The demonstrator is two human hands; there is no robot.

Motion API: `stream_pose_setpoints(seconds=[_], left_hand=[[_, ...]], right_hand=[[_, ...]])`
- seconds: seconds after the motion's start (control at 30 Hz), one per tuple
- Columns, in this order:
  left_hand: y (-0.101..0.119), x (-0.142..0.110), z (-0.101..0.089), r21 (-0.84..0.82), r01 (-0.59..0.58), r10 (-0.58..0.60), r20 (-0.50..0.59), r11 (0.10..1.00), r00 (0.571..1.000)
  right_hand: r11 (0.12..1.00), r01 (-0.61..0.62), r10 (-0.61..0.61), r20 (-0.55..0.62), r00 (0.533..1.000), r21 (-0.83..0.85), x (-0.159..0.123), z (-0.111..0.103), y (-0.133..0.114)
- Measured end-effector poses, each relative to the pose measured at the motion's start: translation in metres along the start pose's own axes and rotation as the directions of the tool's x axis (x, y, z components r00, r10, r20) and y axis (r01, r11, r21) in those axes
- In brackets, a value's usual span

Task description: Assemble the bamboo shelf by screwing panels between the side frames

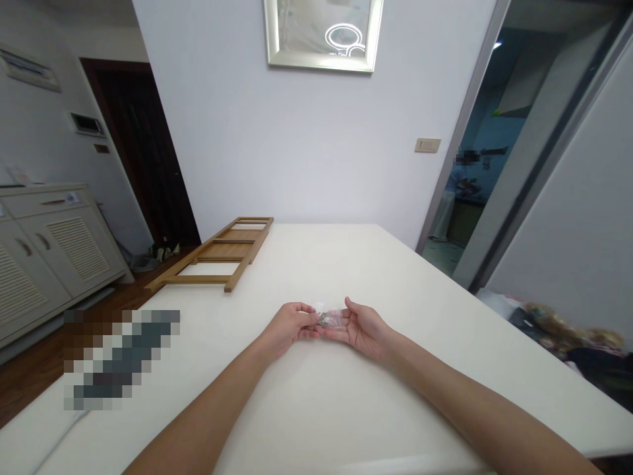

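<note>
Both my hands meet over the middle of the white table (pixel 316 409). Between them is a small clear plastic bag (pixel 330 318) with little metal parts inside. My left hand (pixel 289 325) pinches the bag's left end with its fingers closed. My right hand (pixel 363 325) holds the bag's right end, palm turned inward and fingers curled around it. The bag hovers just above the tabletop.
A wooden ladder-like frame (pixel 217 254) lies flat at the table's far left corner. White cabinets (pixel 44 254) stand on the left, with a dark door beyond them. A framed mirror hangs on the far wall. An open doorway is on the right, and dark clutter (pixel 568 336) lies past the table's right edge.
</note>
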State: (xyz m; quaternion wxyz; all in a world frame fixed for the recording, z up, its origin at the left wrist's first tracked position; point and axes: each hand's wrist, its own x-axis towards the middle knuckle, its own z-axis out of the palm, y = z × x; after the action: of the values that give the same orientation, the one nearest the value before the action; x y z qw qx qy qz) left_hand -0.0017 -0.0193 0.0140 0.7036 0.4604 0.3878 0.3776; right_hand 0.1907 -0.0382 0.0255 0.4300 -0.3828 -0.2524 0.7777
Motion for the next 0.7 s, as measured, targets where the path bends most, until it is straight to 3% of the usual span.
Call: stream_pose_setpoints(seconds=[0.17,0.7], left_hand=[[-0.0009,0.0000,-0.0006,0.045,0.024,-0.024,-0.016,0.999,1.000],[0.0059,-0.0008,-0.0014,0.222,0.105,-0.082,-0.113,0.969,0.990]], right_hand=[[0.999,-0.017,0.017,-0.014,1.000,0.046,0.0014,0.0011,0.0028],[0.999,-0.046,0.046,0.003,0.999,-0.023,0.0088,-0.0087,0.0037]])
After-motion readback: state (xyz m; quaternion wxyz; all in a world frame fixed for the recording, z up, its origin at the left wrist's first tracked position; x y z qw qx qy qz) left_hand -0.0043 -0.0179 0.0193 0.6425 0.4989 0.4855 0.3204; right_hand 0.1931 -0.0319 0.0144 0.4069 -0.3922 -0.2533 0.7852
